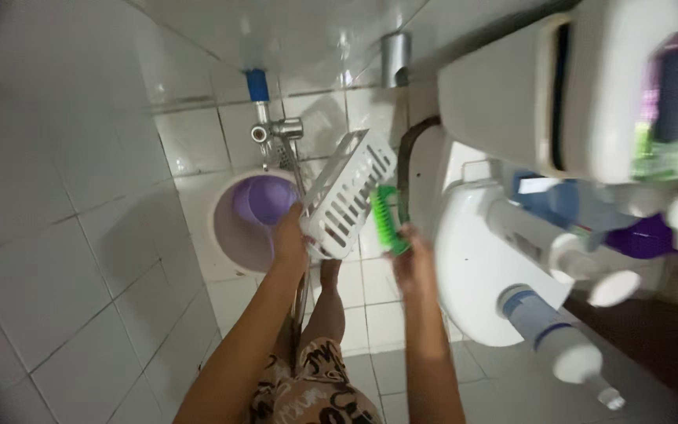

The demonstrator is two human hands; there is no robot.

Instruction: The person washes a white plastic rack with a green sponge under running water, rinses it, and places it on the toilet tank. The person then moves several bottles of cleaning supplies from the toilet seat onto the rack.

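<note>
My left hand [288, 235] grips the lower corner of a white slotted plastic basket [347, 192], which it holds tilted in the air. My right hand [411, 255] holds a green scrub brush [388, 220] pressed against the basket's right side. Below the hands are my leg and patterned shorts [319, 385].
A white bucket with a purple scoop inside [251, 216] stands on the tiled floor under a metal tap [276, 129]. A white toilet and its tank [504, 118] fill the right side. Several bottles and containers [582, 267] sit at the right.
</note>
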